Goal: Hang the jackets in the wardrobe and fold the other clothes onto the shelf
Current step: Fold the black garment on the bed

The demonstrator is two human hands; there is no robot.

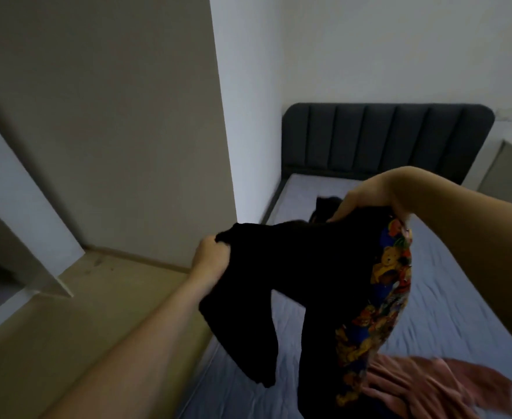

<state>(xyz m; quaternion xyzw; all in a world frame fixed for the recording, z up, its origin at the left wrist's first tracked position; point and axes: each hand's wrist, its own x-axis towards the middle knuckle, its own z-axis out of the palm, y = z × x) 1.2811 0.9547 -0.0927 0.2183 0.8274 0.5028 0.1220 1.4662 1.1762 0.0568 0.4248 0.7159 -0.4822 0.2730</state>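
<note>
A black garment (pixel 303 282) hangs in the air above the bed, held up by both hands. My left hand (pixel 212 252) grips its left upper corner. At the right upper corner my right hand (pixel 369 198) pinches the black cloth together with a colourful bear-print piece (pixel 378 300) that dangles along its right side. A pink garment (pixel 430 385) lies crumpled on the mattress below. Another dark item (pixel 324 207) lies farther up the bed, mostly hidden behind the black garment.
The bed (pixel 472 297) has a grey-blue sheet and a dark padded headboard (pixel 387 140). A beige wall panel (pixel 112 131) stands left. A white open door edge (pixel 31 231) juts in at far left over the wooden floor (pixel 82 322).
</note>
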